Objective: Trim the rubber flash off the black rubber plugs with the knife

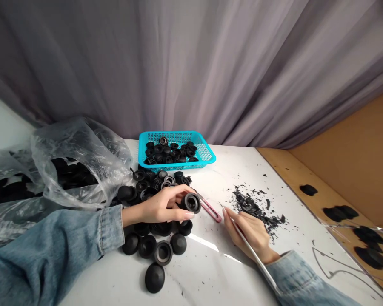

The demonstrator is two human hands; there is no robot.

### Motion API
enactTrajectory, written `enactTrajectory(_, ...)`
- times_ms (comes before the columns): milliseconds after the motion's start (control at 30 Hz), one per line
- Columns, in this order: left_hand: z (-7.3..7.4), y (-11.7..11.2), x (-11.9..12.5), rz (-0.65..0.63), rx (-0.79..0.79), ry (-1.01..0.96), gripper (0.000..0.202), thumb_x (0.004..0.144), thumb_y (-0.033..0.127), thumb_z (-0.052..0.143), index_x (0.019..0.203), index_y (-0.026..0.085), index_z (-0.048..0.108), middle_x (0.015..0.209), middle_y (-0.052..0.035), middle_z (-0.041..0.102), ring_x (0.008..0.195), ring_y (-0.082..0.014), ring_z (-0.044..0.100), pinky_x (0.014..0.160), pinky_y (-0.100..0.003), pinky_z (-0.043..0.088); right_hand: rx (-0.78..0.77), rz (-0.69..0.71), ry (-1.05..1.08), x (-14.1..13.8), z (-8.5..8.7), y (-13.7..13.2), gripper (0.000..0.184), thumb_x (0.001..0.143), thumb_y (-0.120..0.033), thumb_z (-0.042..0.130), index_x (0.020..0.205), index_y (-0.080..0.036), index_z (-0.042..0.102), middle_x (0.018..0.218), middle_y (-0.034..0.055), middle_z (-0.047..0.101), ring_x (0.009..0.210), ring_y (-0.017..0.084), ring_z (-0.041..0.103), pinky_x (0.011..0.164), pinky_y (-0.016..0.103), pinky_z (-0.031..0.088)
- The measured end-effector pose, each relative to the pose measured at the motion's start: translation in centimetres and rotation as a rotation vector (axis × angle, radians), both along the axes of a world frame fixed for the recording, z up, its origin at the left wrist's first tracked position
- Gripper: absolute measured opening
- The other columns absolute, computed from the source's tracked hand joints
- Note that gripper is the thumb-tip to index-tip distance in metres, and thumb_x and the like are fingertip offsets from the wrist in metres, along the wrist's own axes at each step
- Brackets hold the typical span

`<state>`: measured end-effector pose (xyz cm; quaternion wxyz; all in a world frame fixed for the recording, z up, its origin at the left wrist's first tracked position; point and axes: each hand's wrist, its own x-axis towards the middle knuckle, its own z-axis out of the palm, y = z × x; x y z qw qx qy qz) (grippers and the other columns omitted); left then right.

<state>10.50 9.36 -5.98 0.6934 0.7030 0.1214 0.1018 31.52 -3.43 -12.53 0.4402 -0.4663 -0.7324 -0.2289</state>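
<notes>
My left hand [164, 205] is closed round a black rubber cap [192, 202], its hollow side facing right, held above a heap of black rubber caps [153, 187] on the white table [217, 267]. My right hand [250, 231] rests on the table to the right and grips a thin metal blade tool [242, 238], its tip pointing up-left toward the cap. A pink-handled tool [210, 209] lies between the two hands. Both arms wear denim sleeves.
A blue plastic basket [207, 148] holding several caps stands at the back. A clear plastic bag [73, 165] of caps lies at the left. Black rubber trimmings [255, 206] are scattered to the right. A wooden ledge [338, 204] with dark pieces runs along the right edge.
</notes>
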Motion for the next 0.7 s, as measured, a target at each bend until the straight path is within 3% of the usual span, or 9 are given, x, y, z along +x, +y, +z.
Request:
enactTrajectory(167,-0.08,0.11,-0.08,-0.008,0.041,-0.040,0.033,0.075,0.019,0.063,0.105,0.017,0.050,0.090,-0.0022,0.056,0.082,-0.0123,0.056,0.065,-0.020,0.045,-0.049,-0.009,0.005,0.24,-0.41,-0.02,0.018,0.075,0.003,0.061,0.090,-0.007,0.059,0.051,-0.0030,0.048,0.039,0.006,0.034,0.040,0.025,0.030)
enactTrajectory(333,-0.16,0.10,0.04,-0.054,0.010,-0.048,0.036,0.076,0.015,0.060,0.111,0.018,0.049,0.093,-0.0052,0.057,0.079,-0.0158,0.062,0.051,-0.017,0.046,-0.079,-0.009,0.009,0.37,-0.60,0.00,0.017,0.077,0.002,0.061,0.090,-0.008,0.058,0.051,-0.0033,0.047,0.040,0.006,0.034,0.040,0.024,0.030)
enactTrajectory(467,-0.38,-0.03,0.26,-0.054,-0.090,-0.077,0.029,0.080,0.011,0.055,0.107,0.018,0.049,0.104,-0.0092,0.055,0.089,-0.0192,0.063,0.046,-0.015,0.048,-0.103,-0.009,0.008,0.31,-0.43,-0.02,0.015,0.078,0.001,0.059,0.089,-0.009,0.058,0.048,-0.0049,0.043,0.039,0.006,0.033,0.040,0.024,0.029)
enactTrajectory(567,-0.44,-0.18,0.37,-0.026,-0.107,-0.105,0.025,0.079,0.010,0.057,0.102,0.017,0.050,0.110,-0.0105,0.054,0.096,-0.0206,0.061,0.055,-0.020,0.053,-0.117,-0.014,0.007,0.22,-0.23,-0.08,0.014,0.079,-0.001,0.059,0.089,-0.010,0.058,0.048,-0.0054,0.042,0.038,0.006,0.032,0.039,0.024,0.028)
enactTrajectory(700,-0.62,-0.09,0.34,-0.030,-0.130,-0.164,0.025,0.079,0.007,0.055,0.102,0.017,0.049,0.118,-0.0123,0.054,0.106,-0.0222,0.058,0.079,-0.034,0.053,-0.123,-0.038,0.032,0.28,-0.11,-0.16,0.018,0.081,-0.003,0.057,0.098,-0.010,0.057,0.050,-0.0047,0.046,0.038,0.007,0.038,0.040,0.021,0.033)
